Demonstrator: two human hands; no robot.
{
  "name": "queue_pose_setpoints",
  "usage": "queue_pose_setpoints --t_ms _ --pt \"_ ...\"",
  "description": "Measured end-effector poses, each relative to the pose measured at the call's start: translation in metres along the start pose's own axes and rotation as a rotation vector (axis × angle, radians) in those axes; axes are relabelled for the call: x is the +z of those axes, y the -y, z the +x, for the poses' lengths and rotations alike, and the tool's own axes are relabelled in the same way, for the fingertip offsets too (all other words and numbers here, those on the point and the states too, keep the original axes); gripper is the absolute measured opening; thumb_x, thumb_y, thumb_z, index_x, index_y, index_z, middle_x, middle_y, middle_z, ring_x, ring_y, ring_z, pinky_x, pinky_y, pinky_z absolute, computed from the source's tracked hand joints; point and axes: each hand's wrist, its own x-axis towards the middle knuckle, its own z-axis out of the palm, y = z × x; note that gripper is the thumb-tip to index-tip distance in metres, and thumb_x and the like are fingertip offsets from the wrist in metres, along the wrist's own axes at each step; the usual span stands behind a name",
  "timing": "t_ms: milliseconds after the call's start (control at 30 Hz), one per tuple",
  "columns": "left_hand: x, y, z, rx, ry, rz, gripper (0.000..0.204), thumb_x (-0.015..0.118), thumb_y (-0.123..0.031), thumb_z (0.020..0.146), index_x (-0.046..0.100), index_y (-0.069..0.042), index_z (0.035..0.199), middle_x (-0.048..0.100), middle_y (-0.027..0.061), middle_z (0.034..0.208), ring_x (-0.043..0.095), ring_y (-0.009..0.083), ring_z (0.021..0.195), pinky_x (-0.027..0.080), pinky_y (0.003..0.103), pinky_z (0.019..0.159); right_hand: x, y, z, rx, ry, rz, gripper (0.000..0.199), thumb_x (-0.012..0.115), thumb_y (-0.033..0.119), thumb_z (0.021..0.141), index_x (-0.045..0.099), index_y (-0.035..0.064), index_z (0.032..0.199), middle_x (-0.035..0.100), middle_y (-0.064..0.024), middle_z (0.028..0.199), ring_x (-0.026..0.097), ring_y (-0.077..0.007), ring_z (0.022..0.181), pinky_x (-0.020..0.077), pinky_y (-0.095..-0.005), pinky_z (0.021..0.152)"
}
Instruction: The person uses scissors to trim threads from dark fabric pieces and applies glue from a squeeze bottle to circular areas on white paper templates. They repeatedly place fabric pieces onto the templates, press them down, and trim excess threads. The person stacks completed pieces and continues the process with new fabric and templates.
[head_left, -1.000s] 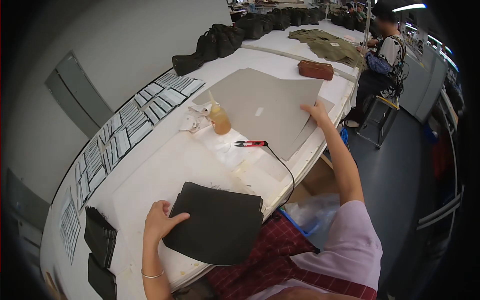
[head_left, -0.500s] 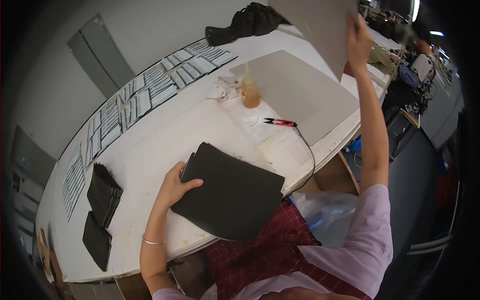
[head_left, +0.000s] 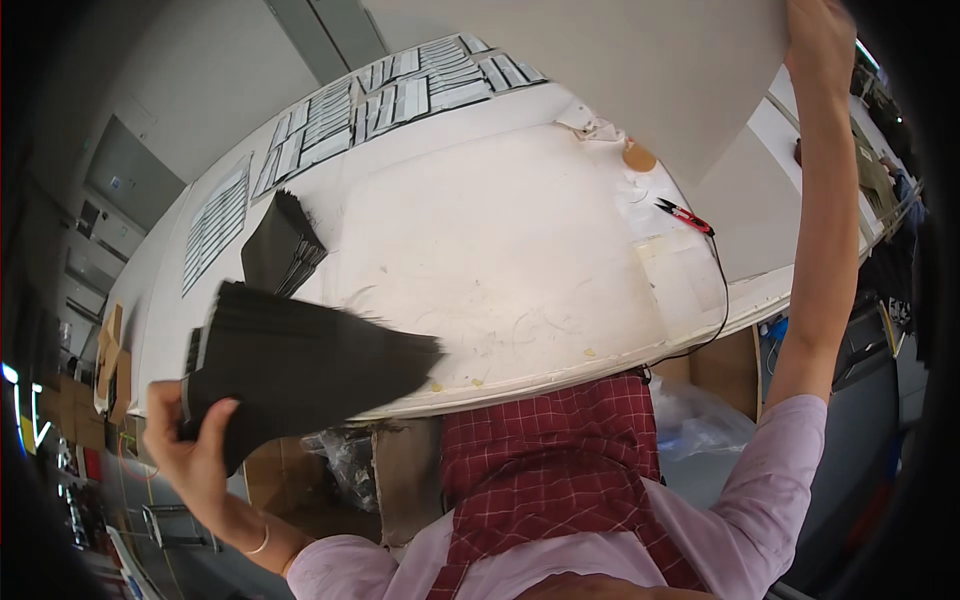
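Note:
Gripped at its left end by my left hand (head_left: 190,440) is a stack of black fabric pieces (head_left: 310,365), held over the table's near left edge with the thumb on top. High at the right, my right hand (head_left: 822,45) is closed on the edge of a large grey board (head_left: 640,70), which is lifted and tilted above the table. Another black fabric stack (head_left: 275,245) lies just beyond the held one, its layers fanned. Red-handled thread snips (head_left: 690,217) with a black cord rest on the table below the board.
Rows of white pieces with black strips (head_left: 410,100) cover the far side of the white table (head_left: 490,230). Near the snips stands a cup of amber liquid (head_left: 638,155), partly hidden by the board, beside crumpled white cloth (head_left: 595,130). Cardboard boxes (head_left: 112,350) stand at the left.
My left hand has carried the black stack leftward from the table's front middle. My right hand still holds the board up, which now covers more of the far table. The view has turned left.

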Motion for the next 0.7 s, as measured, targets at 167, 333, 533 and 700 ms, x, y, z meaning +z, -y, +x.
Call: queue_pose_setpoints --t_ms 167,333,533,700 --pt "-0.089 0.024 -0.019 -0.016 -0.117 0.257 0.022 0.075 0.001 0.086 0.054 -0.002 0.094 0.058 0.0009 0.085 0.051 0.0081 0.083 0.04 0.021 0.08 -0.04 -0.079 -0.03 0.731 0.294 -0.123 0.042 0.072 0.03 0.094 0.064 0.0009 0.124 0.072 -0.0076 0.097 0.066 -0.01 0.081 0.0528 -0.0253 0.075" --pt "-0.121 0.03 -0.013 -0.078 -0.102 0.233 0.023 0.076 -0.004 0.086 0.054 -0.002 0.094 0.057 0.0005 0.086 0.051 0.009 0.083 0.04 0.022 0.081 -0.035 -0.126 -0.146 1.207 0.702 0.008 0.046 0.076 0.024 0.089 0.062 -0.0008 0.124 0.07 -0.01 0.105 0.069 -0.0159 0.087 0.0595 -0.0318 0.074" --pt "-0.097 0.045 0.031 -0.108 0.192 -0.093 0.041 0.088 -0.017 0.074 0.053 -0.005 0.089 0.055 -0.0022 0.083 0.05 0.0069 0.08 0.039 0.021 0.077 -0.075 -0.15 -0.203 1.418 0.714 0.105 0.05 0.074 0.019 0.09 0.056 -0.0005 0.132 0.069 -0.0113 0.108 0.07 -0.0155 0.087 0.0604 -0.031 0.075" --pt "-0.019 0.039 0.091 -0.023 0.505 -0.292 0.05 0.096 -0.025 0.063 0.055 -0.006 0.084 0.057 -0.0044 0.081 0.053 0.0044 0.076 0.041 0.021 0.069 -0.088 -0.137 -0.218 1.427 0.69 0.006 0.046 0.072 0.018 0.092 0.057 0.0002 0.131 0.069 -0.0111 0.108 0.07 -0.0154 0.087 0.0601 -0.031 0.076"
